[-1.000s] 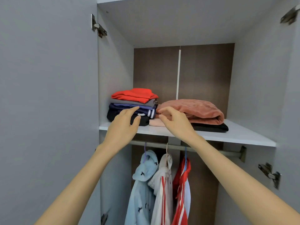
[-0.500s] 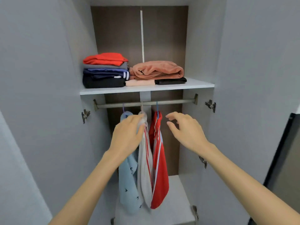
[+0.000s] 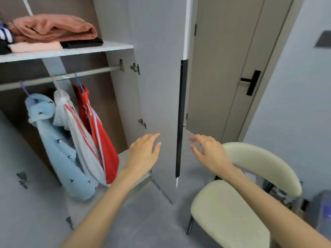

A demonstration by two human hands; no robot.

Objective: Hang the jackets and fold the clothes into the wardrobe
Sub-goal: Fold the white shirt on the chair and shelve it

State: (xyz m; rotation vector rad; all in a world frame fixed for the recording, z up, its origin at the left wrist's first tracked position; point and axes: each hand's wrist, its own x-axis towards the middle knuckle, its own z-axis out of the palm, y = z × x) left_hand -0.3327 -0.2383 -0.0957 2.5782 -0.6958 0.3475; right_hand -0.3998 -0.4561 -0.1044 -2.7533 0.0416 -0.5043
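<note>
The open wardrobe holds three jackets on its rail [image 3: 59,77]: a light blue one [image 3: 59,145], a white one with red stripes [image 3: 78,133] and a red one [image 3: 98,133]. On the shelf [image 3: 71,51] lies a folded salmon garment [image 3: 53,27] over pink and black pieces. My left hand [image 3: 145,153] hovers with relaxed fingers in front of the open right wardrobe door [image 3: 161,104]. My right hand [image 3: 209,153] is spread open to the right of that door's black edge handle [image 3: 180,119]. Both hands are empty.
A cream chair [image 3: 232,212] stands at the lower right, its backrest just behind my right forearm. A beige room door with a black lever handle [image 3: 250,82] is behind it. The left wardrobe door [image 3: 26,203] fills the lower left. Grey floor lies below.
Both hands left the folded stacks on the shelf, dropped past the hanging jackets and moved right toward the right door. The view swung down and to the right.
</note>
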